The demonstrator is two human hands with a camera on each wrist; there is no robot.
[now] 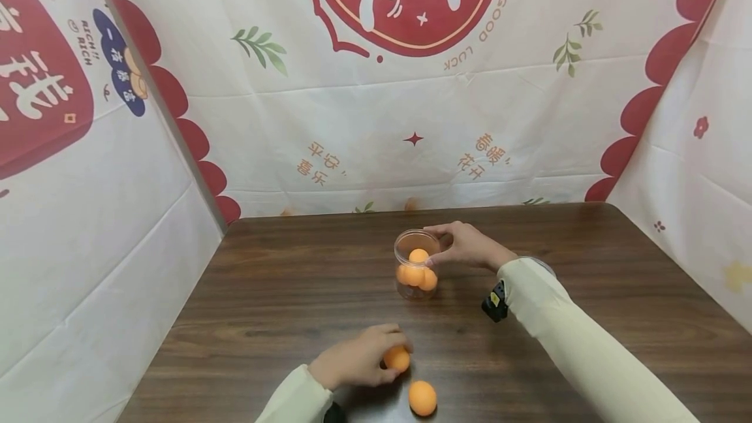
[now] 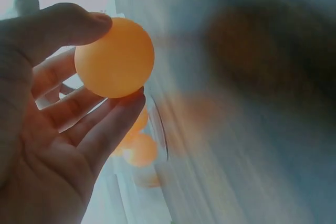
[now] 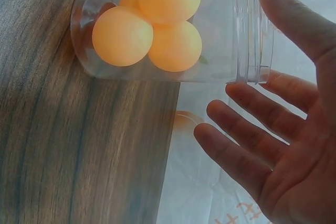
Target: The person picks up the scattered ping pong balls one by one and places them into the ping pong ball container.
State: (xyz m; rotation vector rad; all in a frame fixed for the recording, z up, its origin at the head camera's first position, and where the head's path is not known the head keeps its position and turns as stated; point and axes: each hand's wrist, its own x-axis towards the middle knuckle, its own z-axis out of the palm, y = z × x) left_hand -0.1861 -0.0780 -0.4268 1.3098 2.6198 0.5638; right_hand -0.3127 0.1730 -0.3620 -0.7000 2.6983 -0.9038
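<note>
My left hand (image 1: 360, 359) pinches an orange ping-pong ball (image 2: 115, 59) between thumb and fingertips, low over the front of the table. A second loose ping-pong ball (image 1: 422, 398) lies on the wood just to the right of that hand. Farther back, a clear plastic jar (image 3: 220, 40) stands upright without a lid, with several orange balls (image 3: 122, 36) inside. My right hand (image 1: 471, 247) holds the jar's rim from the right side, thumb in front and fingers at the back; some fingers are spread apart below the rim in the right wrist view.
The dark wooden table (image 1: 282, 279) ends at a printed white cloth (image 1: 364, 123) behind, and similar cloth hangs on both sides. A black wrist camera (image 1: 495, 302) sits at the right cuff. A dark blurred shape (image 2: 273, 56) covers part of the left wrist view.
</note>
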